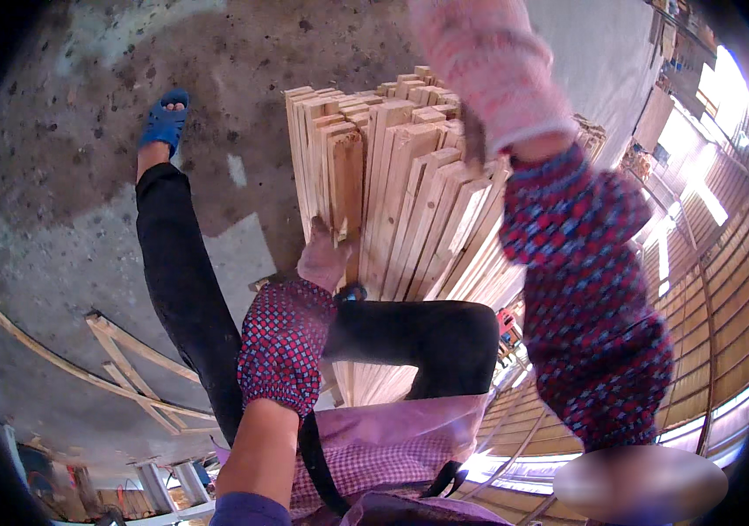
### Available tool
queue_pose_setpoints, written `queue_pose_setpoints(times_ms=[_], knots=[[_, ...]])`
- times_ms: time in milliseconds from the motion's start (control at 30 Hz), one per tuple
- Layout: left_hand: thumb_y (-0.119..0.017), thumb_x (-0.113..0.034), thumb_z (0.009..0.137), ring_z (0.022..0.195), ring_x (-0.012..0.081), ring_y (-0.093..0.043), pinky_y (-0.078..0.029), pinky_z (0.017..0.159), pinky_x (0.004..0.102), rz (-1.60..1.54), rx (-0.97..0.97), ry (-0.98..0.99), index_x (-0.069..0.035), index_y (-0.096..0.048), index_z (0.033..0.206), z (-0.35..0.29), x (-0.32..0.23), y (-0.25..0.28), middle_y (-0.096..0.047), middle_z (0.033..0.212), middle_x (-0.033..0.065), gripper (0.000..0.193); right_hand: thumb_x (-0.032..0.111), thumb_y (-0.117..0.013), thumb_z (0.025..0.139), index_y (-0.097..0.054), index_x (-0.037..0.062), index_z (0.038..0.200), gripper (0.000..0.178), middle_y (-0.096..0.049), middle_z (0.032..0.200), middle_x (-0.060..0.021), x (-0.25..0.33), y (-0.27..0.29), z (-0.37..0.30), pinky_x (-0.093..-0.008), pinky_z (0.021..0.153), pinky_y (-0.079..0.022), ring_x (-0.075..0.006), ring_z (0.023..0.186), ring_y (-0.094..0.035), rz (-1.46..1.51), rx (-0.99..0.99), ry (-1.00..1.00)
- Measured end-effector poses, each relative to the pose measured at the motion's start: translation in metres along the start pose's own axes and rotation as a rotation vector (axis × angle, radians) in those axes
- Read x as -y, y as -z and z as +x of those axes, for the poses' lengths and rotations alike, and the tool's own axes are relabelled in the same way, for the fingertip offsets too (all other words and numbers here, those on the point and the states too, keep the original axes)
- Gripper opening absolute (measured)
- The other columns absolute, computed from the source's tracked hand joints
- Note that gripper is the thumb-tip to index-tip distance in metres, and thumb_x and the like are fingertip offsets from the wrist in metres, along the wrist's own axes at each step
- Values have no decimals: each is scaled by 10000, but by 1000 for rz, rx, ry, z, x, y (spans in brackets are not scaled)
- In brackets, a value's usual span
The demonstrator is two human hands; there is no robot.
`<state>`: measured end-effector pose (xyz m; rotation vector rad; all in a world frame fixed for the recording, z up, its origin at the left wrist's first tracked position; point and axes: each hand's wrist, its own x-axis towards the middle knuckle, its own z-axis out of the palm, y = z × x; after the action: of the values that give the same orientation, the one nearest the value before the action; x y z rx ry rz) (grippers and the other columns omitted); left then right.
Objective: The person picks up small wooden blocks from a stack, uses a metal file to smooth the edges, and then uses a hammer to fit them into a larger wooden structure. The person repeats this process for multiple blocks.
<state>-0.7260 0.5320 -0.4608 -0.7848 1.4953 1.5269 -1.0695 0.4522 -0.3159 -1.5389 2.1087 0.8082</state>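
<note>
Thick stack of long, pale, rectangular wooden slats (399, 193) in the middle of the view, packed side by side, cut ends toward the top; one slat (346, 175) shows a browner face

Progress, as judged: many slats already gathered closely; ends uneven, so not yet flush; how many are left cannot be told

Left hand in a pale pink glove (323, 263) at the stack's left side, fingers seemingly against the wood; cannot tell whether it grips a slat

Right hand in a pink-and-white knitted glove (501, 79) over the stack's upper right, blurred, cut by the upper edge; its grasp cannot be told

Farther out: blue plastic sandal (164, 123) on stained grey concrete floor (85, 219); thin pale wooden strips (133, 377) lie apart, lower left
</note>
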Motion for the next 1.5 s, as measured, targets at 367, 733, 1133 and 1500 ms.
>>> queue_pose_setpoints(times_ms=[367, 733, 1133, 1500], knots=[[-667, -269, 808, 1223, 423, -475, -428, 994, 421, 9, 87, 87, 115, -215, 1394, 0, -16, 13, -453, 1329, 319, 833, 136, -563, 786, -616, 39, 916, 170, -614, 831, -145, 22, -14, -23, -404, 562, -525, -294, 735, -651, -88, -11, -102], [-623, -481, 823, 1046, 346, -598, -488, 880, 436, 306, -86, -284, -35, -502, 1280, 26, 66, -6, -601, 1163, 189, 649, 156, -539, 805, -660, 73, 875, 163, -634, 776, -125, 110, 21, -47, -457, 418, -482, -283, 733, -674, 390, 288, -312], [-608, -411, 845, 939, 337, -636, -491, 802, 426, -34, -411, -316, -2, -504, 1217, -131, -56, 328, -636, 1050, 219, 563, 353, -508, 845, -648, 4, 1007, 410, -660, 991, -243, 129, 130, -84, -499, 823, -505, -404, 964, -636, 1030, 399, -487], [-540, -378, 896, 1036, 366, -585, -458, 896, 427, 281, -261, 132, -72, -526, 1245, -262, 9, 453, -599, 1154, 216, 465, 349, -491, 840, -639, 5, 1071, 440, -641, 1102, -238, 66, 224, -43, -474, 900, -478, -386, 1056, -614, 976, 512, -463]])
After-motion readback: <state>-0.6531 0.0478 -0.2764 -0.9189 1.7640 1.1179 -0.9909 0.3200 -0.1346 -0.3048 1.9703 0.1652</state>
